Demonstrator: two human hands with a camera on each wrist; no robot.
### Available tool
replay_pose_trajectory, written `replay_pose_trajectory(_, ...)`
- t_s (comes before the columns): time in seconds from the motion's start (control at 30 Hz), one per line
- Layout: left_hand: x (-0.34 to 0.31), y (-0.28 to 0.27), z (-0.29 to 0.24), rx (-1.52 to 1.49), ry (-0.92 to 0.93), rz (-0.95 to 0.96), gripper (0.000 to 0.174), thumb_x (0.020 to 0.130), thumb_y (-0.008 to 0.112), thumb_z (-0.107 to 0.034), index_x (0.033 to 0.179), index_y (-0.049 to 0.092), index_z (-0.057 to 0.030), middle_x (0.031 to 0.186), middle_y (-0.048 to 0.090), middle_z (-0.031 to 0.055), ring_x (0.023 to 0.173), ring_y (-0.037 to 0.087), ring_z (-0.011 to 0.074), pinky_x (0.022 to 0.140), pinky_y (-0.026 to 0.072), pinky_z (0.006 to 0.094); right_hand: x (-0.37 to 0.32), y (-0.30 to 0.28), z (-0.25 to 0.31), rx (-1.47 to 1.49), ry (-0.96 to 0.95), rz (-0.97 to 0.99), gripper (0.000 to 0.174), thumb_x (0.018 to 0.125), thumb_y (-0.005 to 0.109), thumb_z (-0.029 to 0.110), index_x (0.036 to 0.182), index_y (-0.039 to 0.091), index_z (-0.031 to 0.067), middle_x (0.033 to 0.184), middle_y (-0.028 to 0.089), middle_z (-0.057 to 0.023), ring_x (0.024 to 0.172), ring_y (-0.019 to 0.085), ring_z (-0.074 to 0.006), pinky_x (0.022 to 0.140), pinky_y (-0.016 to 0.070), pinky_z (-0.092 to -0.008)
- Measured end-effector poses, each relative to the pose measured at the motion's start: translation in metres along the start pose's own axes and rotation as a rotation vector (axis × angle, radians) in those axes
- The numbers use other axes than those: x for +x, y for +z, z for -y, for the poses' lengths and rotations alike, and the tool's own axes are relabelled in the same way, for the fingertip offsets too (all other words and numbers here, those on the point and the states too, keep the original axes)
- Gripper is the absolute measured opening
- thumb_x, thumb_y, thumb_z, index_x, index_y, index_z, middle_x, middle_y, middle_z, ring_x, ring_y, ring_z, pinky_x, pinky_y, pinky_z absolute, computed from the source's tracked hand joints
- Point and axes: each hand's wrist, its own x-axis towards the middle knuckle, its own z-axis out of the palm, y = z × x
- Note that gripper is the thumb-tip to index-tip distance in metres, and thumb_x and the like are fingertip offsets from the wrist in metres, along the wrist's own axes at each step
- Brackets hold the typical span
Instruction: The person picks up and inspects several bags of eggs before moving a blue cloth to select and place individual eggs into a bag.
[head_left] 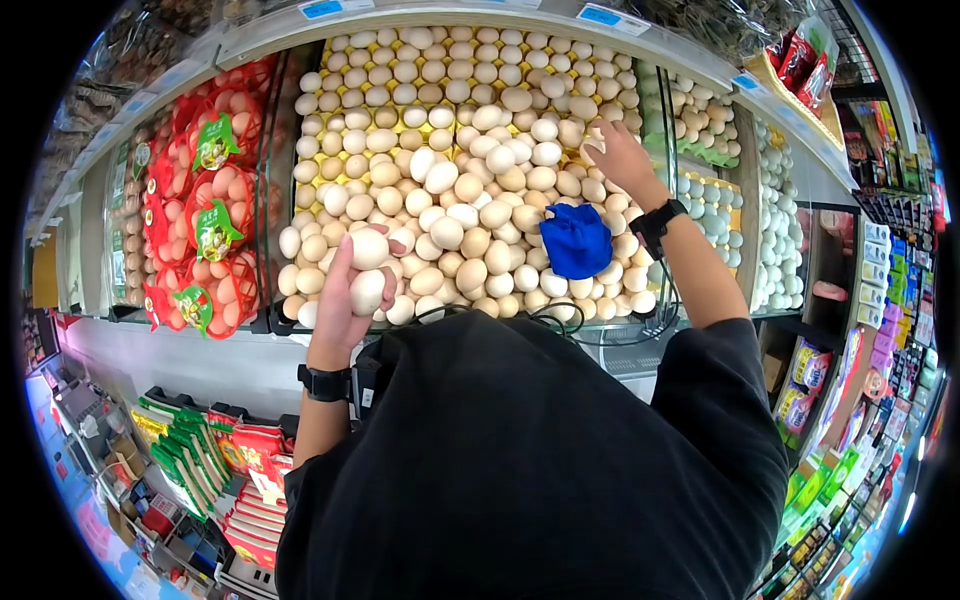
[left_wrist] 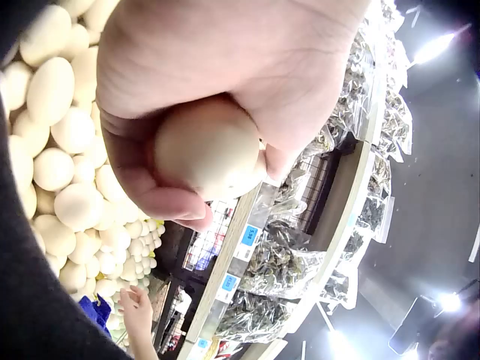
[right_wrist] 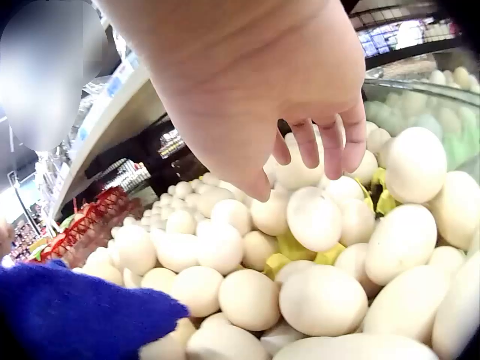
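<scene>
Two pale eggs rest in my left hand (head_left: 345, 305), an upper egg (head_left: 369, 248) and a lower egg (head_left: 367, 291), held above the near left of a large egg pile (head_left: 470, 215). In the left wrist view, fingers and thumb curl round a held egg (left_wrist: 208, 148). At the far right of the pile, my right hand (head_left: 625, 160) reaches down with loosely bent, spread fingers. Through these fingers, the right wrist view shows a pale egg (right_wrist: 298, 159) behind them; the palm holds nothing. A blue cloth (head_left: 576, 242) lies on the eggs nearer me.
Yellow trays (head_left: 335, 170) carry rows of eggs at the back. Red net bags of eggs (head_left: 215, 225) stand left, beyond a divider. Bluish eggs (head_left: 780, 235) fill a section at right. Above the bin runs a shelf edge (head_left: 440, 18) with price labels.
</scene>
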Motion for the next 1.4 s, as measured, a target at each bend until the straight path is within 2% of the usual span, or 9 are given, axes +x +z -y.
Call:
replay_pose_trajectory(0.07,-0.004,-0.003,0.000,0.009,0.003,-0.030,0.048,0.106,0.030,-0.044,0.129,0.045,-0.0044,0.108,0.060,0.0136,0.059,0.053,0.0130,0.047,0.0412,0.0249,0.006,0.015,-0.013,-0.113,0.071,0.067,0.055,0.084,0.068,0.031,0.131,0.047,0.0114,0.122,0.054,-0.0191,0.105,0.060,-0.0368,0.087,0.0516,-0.0440)
replay_pose_trajectory(0.2,-0.008,-0.007,0.002,0.032,-0.016,-0.097,0.051,0.105,0.029,-0.047,0.131,0.046,-0.0066,0.110,0.060,0.0116,0.057,0.049,0.0127,0.046,0.0374,0.0244,0.013,0.027,-0.005,-0.335,0.008,0.171,0.066,0.084,0.068,0.028,0.141,0.036,0.0158,0.119,0.055,-0.0164,0.109,0.059,-0.0354,0.087,0.0529,-0.0434)
replay_pose_trajectory(0.47,-0.014,-0.009,-0.001,0.050,0.028,-0.127,0.052,0.105,0.029,-0.047,0.133,0.045,-0.0065,0.108,0.061,0.0114,0.058,0.049,0.0128,0.045,0.0375,0.0251,0.028,0.047,-0.017,-0.278,-0.198,0.164,0.064,0.083,0.057,0.007,0.143,0.034,0.0121,0.122,0.056,-0.0194,0.104,0.061,-0.0373,0.078,0.0565,-0.0440)
replay_pose_trajectory(0.53,-0.015,-0.011,-0.001,0.043,0.029,-0.110,0.052,0.105,0.029,-0.048,0.130,0.045,-0.0057,0.110,0.060,0.0120,0.059,0.052,0.0135,0.048,0.0427,0.0260,0.030,0.049,-0.018,-0.236,-0.203,0.186,0.064,0.083,0.053,0.003,0.143,0.033,0.0116,0.118,0.059,-0.0217,0.100,0.063,-0.0392,0.078,0.0561,-0.0444)
replay_pose_trajectory(0.63,-0.016,-0.011,-0.001,0.029,0.013,-0.117,0.052,0.105,0.029,-0.048,0.131,0.044,-0.0057,0.109,0.059,0.0118,0.059,0.052,0.0134,0.048,0.0424,0.0255,0.035,0.046,-0.021,-0.173,-0.168,0.318,0.069,0.083,0.062,0.010,0.144,0.029,0.0071,0.112,0.060,-0.0263,0.098,0.063,-0.0404,0.083,0.0532,-0.0458)
replay_pose_trajectory(0.73,-0.016,-0.008,0.000,0.046,0.019,-0.133,0.051,0.105,0.031,-0.047,0.132,0.045,-0.0067,0.107,0.060,0.0109,0.059,0.050,0.0124,0.046,0.0373,0.0237,0.037,0.040,-0.020,-0.137,-0.199,0.318,0.065,0.084,0.061,0.012,0.142,0.031,0.0057,0.109,0.061,-0.0273,0.096,0.063,-0.0420,0.083,0.0523,-0.0470)
replay_pose_trajectory(1.07,-0.017,-0.011,0.002,0.038,0.018,-0.109,0.051,0.105,0.030,-0.048,0.130,0.045,-0.0057,0.108,0.059,0.0109,0.059,0.052,0.0133,0.047,0.0420,0.0255,0.041,0.017,-0.016,-0.140,-0.203,0.400,0.054,0.089,0.061,0.022,0.135,0.038,0.0052,0.107,0.061,-0.0256,0.100,0.061,-0.0410,0.086,0.0506,-0.0462)
replay_pose_trajectory(1.23,-0.018,-0.011,0.002,0.036,0.018,-0.105,0.051,0.105,0.030,-0.048,0.130,0.045,-0.0062,0.107,0.059,0.0108,0.059,0.052,0.0134,0.048,0.0417,0.0259,0.030,0.018,-0.023,-0.163,-0.231,0.339,0.035,0.088,0.061,0.021,0.114,0.042,0.0057,0.094,0.064,-0.0206,0.088,0.063,-0.0408,0.074,0.0524,-0.0479)
replay_pose_trajectory(1.4,-0.016,-0.009,0.002,0.023,0.003,-0.115,0.051,0.104,0.032,-0.048,0.131,0.045,-0.0065,0.108,0.059,0.0105,0.060,0.051,0.0127,0.047,0.0409,0.0246,0.029,0.029,-0.029,-0.210,-0.237,0.333,0.034,0.089,0.060,0.023,0.115,0.045,0.0058,0.096,0.064,-0.0203,0.089,0.064,-0.0390,0.073,0.0524,-0.0481)
